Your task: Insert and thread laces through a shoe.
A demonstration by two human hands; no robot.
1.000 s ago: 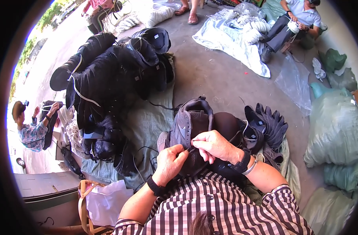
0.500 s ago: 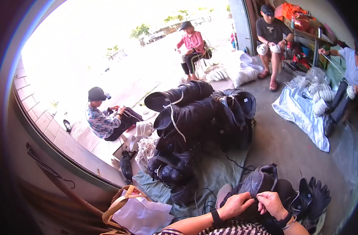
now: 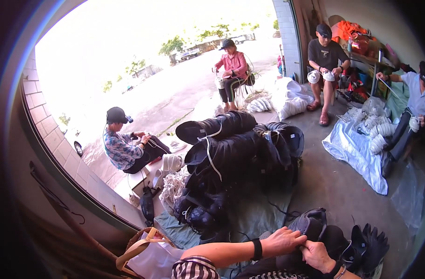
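My left hand (image 3: pixel 283 241) and my right hand (image 3: pixel 317 256) meet over my lap at the lower right, fingers pinched together. Whatever lies between the fingertips is too small to make out. Just beyond them is a dark grey shoe upper (image 3: pixel 311 224), its lower part hidden by my hands. To the right of my right hand rest more black shoe pieces (image 3: pixel 357 244) and a black glove (image 3: pixel 374 244).
Ahead lies a large pile of nested black shoe uppers (image 3: pixel 231 153) tied with white strips, on a green sheet (image 3: pixel 254 218). White cords (image 3: pixel 175 186) sit at its left. A basket (image 3: pixel 140 237) stands near my left. Several people sit around, working with white pieces.
My hands have come together, fingertips meeting; the left has moved slightly right and the right has lowered. The view has tilted up a little.
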